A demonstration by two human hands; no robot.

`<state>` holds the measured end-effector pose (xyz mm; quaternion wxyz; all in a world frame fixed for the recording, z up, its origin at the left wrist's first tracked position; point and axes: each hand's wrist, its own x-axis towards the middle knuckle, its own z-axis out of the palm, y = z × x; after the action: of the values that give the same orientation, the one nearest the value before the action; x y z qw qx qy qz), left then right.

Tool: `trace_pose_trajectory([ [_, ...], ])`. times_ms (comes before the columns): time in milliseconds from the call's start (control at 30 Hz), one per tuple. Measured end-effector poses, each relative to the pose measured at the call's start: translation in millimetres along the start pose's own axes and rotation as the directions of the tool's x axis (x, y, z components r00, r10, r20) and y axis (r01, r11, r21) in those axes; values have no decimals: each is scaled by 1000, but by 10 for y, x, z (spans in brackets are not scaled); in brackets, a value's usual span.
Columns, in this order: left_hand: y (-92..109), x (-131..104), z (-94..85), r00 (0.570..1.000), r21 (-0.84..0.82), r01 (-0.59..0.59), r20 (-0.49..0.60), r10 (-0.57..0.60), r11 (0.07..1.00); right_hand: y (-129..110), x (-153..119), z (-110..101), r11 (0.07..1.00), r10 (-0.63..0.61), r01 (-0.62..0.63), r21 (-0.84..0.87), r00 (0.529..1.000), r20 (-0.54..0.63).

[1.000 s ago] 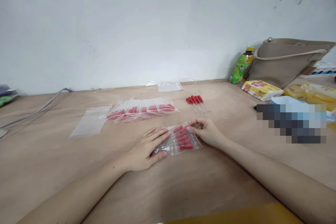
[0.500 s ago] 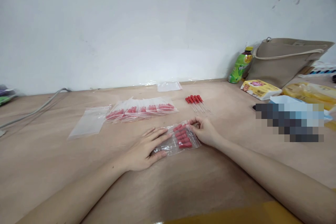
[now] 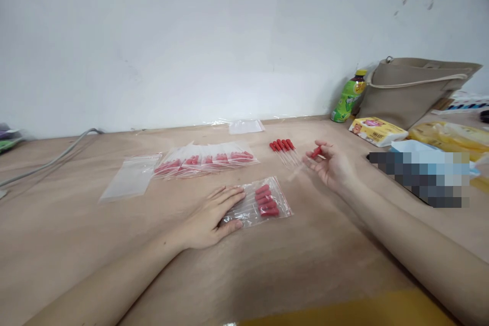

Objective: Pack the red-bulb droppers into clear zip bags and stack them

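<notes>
My left hand (image 3: 214,216) lies flat with spread fingers on the left part of a clear zip bag (image 3: 248,214). Inside that bag several red-topped droppers (image 3: 267,201) lie side by side. My right hand (image 3: 328,165), raised at the right, holds a red-topped dropper (image 3: 316,152) between its fingers, its clear tube pointing down-left. Just left of this hand is a row of loose red-topped droppers (image 3: 282,146) on the table. Behind my left hand, filled bags (image 3: 206,159) overlap in a fan, with a flat clear bag (image 3: 132,175) at their left.
Another bag (image 3: 246,126) lies by the wall. A green bottle (image 3: 348,97), a beige handbag (image 3: 412,89) and a yellow tissue pack (image 3: 378,131) stand or lie at the back right. A grey cable (image 3: 64,152) runs along the left.
My right hand has left the zip bag's open edge and moved right and up; it now holds a dropper. My left hand has stayed on the bag.
</notes>
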<state>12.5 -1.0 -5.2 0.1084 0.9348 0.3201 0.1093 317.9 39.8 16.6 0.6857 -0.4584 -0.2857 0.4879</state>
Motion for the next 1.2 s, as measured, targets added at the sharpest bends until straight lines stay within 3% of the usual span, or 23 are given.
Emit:
trace_pose_trajectory([
  [100, 3, 6, 2, 1000, -21, -11, -22, 11, 1000, -56, -5, 3, 947, 50, -27, -321, 997, 63],
  [167, -3, 8, 5, 999, -27, -12, -30, 11, 1000, 6, -62, 63, 806, 208, -50, -590, 957, 203],
  [267, -12, -1, 13, 1000, -29, -5, -25, 4, 1000, 163, -161, 214, 648, 389, 126, -751, 793, 469],
  [333, -3, -16, 19, 1000, -40, 4, -22, -5, 999, 236, -211, 305, 651, 448, 197, -733, 680, 580],
  [400, 22, -30, 25, 999, -62, 11, -32, -13, 998, 234, -238, 346, 676, 503, 142, -723, 629, 593],
  [467, 43, -32, 21, 995, -74, 18, -96, -25, 997, 140, -236, 317, 715, 522, 18, -699, 651, 550],
  [533, 23, -14, -15, 969, -59, 45, -242, -58, 997, -33, -195, 234, 763, 512, -127, -634, 717, 473],
  [600, -79, 12, -109, 884, -16, 124, -453, -118, 992, -240, -116, 148, 803, 499, -247, -543, 776, 386],
  [667, -283, 17, -269, 748, 27, 275, -634, -196, 961, -414, -12, 120, 843, 471, -319, -433, 826, 309],
  [700, -418, -1, -365, 698, 44, 373, -672, -249, 927, -466, 41, 143, 871, 441, -335, -360, 856, 270],
  [767, -726, -88, -555, 595, 65, 619, -690, -413, 783, -475, 136, 268, 922, 372, -338, -188, 909, 190],
  [833, -1033, -235, -691, 440, 70, 856, -617, -653, 512, -353, 203, 472, 943, 333, -330, -48, 933, 136],
  [867, -1169, -319, -726, 386, 57, 897, -586, -713, 439, -255, 225, 588, 943, 331, -331, -21, 936, 123],
  [967, -1467, -536, -703, 281, 37, 952, -499, -820, 303, 84, 250, 908, 942, 334, -334, -14, 940, 71],
  [1067, -1609, -634, -601, 199, 36, 978, -423, -884, 203, 328, 232, 1094, 929, 368, -366, -50, 929, 43],
  [1200, -1671, -649, -556, 168, 70, 986, -369, -914, 153, 389, 161, 1105, 876, 474, -454, -161, 871, 125],
])
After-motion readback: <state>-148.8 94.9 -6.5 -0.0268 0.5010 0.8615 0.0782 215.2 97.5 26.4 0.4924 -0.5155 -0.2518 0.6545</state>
